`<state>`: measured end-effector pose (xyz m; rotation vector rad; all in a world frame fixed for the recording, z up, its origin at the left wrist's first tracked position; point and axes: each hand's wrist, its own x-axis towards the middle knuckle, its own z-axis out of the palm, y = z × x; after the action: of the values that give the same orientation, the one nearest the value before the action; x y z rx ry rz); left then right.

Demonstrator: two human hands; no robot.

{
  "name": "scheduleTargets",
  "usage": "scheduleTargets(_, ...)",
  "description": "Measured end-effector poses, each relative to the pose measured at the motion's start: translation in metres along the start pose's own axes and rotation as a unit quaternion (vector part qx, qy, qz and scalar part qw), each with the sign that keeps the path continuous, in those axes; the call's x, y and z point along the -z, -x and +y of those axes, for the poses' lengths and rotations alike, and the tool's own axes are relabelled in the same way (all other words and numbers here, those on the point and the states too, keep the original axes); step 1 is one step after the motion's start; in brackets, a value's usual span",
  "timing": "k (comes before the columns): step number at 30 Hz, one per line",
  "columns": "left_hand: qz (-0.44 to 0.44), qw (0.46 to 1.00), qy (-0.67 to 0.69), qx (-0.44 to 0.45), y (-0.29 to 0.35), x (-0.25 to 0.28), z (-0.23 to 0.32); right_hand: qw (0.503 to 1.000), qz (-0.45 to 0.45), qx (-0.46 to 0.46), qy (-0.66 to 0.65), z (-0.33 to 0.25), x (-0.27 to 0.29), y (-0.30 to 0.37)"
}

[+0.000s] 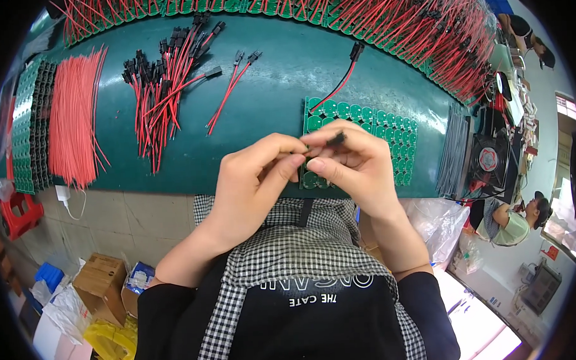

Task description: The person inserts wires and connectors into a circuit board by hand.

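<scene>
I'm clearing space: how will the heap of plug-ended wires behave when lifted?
The heap of wires may come up tangled, as its strands cross. Each is probably springy, not limp: the similar lead running off the green board holds a curve. It might tip toward the black plugs, bulkier than the strands.

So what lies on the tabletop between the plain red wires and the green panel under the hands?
Head view: a heap of black-connector leads, then two loose leads nearer the green panel.
</scene>
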<state>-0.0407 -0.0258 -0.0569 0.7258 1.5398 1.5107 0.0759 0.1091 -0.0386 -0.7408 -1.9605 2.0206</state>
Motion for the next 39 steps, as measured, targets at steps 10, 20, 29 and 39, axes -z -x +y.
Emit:
scheduleTargets(10, -0.027, 0.997, 0.044, 0.06, 0.0, -0.004, -0.003, 0.989, 0.019, 0.075, 0.125, 0.006, 0.012, 0.01)
scheduleTargets(20, 0.274, 0.777, -0.534, -0.191, -0.032, 0.031, -0.011, 0.947, 0.178, 0.077, 0.256, 0.014, 0.019, -0.02)
scheduleTargets(29, 0.252, 0.827, -0.492, -0.1, -0.028, 0.036, -0.006, 0.939, 0.191, 0.102, 0.266, 0.019, 0.021, -0.022)
scheduleTargets(39, 0.264, 0.938, -0.211, -0.081, -0.022, 0.035, -0.003, 0.91, 0.208, 0.174, 0.314, 0.024, 0.016, -0.025)
